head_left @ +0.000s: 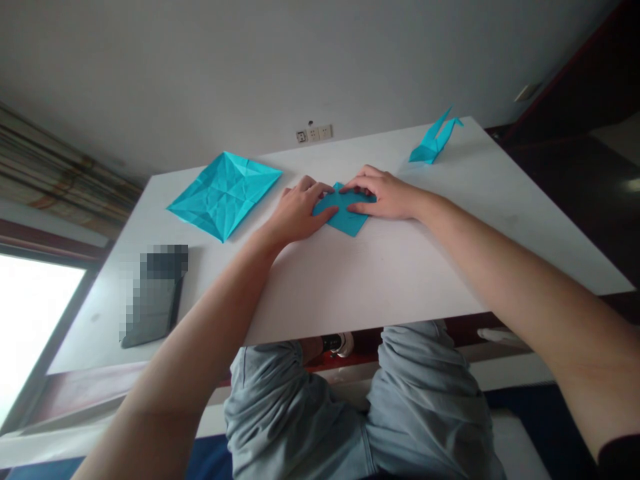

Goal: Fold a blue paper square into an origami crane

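Observation:
A small folded sheet of blue origami paper (353,223) lies on the table between my two hands. My left hand (303,208) holds its left side, with the thumb near the lower left and the fingertips close to the top corner. From the other side my right hand (383,195) grips the paper, its index finger at the top and its thumb lower down. The fingers of both hands are bent and cover parts of the folds. A finished blue paper crane (433,143) stands beyond my right hand. To the left lies an unfolded, creased blue sheet (225,193).
The white table (320,287) stands against a grey wall with sockets (314,133). A dark tablet-like device (155,300), partly pixelated, lies at the left near my left forearm. My knees are under the front edge. A curtain (55,180) and a bright window are on the left.

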The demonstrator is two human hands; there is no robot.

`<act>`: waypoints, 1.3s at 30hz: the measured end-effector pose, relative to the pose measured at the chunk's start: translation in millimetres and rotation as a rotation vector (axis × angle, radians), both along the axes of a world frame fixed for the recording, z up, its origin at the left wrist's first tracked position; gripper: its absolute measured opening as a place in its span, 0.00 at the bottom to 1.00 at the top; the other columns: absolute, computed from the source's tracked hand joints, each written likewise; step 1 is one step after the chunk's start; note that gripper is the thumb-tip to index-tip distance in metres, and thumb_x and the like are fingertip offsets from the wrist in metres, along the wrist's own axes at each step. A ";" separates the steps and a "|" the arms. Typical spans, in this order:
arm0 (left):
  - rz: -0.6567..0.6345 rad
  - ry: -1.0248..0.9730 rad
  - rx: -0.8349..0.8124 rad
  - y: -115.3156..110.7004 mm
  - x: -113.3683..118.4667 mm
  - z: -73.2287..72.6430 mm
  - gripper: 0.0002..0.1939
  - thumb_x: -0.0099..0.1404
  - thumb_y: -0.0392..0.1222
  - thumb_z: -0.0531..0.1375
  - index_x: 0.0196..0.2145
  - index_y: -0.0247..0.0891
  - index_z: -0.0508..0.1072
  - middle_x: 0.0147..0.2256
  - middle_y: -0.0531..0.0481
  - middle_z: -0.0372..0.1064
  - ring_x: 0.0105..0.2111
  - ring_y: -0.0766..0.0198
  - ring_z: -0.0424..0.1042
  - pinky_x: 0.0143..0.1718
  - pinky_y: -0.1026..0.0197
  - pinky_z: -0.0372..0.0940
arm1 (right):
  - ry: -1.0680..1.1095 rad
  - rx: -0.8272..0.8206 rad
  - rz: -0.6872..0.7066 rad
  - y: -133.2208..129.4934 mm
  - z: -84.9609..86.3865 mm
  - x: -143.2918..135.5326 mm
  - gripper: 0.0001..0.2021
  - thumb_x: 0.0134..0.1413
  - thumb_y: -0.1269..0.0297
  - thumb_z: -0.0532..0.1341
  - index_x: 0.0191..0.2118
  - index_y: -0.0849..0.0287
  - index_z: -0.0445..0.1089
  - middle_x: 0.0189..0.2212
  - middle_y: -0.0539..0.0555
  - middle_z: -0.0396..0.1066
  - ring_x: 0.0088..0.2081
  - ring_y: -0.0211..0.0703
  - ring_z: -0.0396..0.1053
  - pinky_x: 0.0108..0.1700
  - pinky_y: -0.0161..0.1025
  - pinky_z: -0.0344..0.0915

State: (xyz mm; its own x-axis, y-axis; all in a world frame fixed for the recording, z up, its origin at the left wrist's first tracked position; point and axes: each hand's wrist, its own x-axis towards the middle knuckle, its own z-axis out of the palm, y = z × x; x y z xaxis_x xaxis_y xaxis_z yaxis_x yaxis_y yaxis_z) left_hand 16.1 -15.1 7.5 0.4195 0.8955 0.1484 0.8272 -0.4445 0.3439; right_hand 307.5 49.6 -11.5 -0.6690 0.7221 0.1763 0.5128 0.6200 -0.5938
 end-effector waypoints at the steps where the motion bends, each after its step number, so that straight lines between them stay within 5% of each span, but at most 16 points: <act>1: 0.002 0.001 -0.001 -0.3 0.2 0.3 0.27 0.85 0.57 0.62 0.73 0.45 0.80 0.64 0.36 0.80 0.66 0.39 0.81 0.73 0.35 0.70 | -0.005 0.000 -0.003 -0.2 0.1 -0.1 0.26 0.72 0.47 0.76 0.70 0.46 0.86 0.67 0.62 0.77 0.66 0.69 0.80 0.77 0.66 0.74; 39: 0.003 0.019 0.015 1.6 -0.2 -3.5 0.26 0.85 0.55 0.63 0.73 0.45 0.79 0.63 0.35 0.81 0.70 0.37 0.79 0.72 0.35 0.71 | -0.081 0.065 -0.033 -0.7 -1.3 -3.6 0.28 0.74 0.42 0.76 0.71 0.48 0.84 0.64 0.62 0.77 0.63 0.66 0.81 0.73 0.65 0.74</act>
State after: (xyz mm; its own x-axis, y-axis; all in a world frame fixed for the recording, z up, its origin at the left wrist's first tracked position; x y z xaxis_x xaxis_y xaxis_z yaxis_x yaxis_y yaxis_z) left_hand 15.9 -13.4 4.0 0.4196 0.8945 0.1541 0.8347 -0.4470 0.3217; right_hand 303.9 48.9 -12.8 -0.6591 0.7326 0.1699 0.5779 0.6379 -0.5090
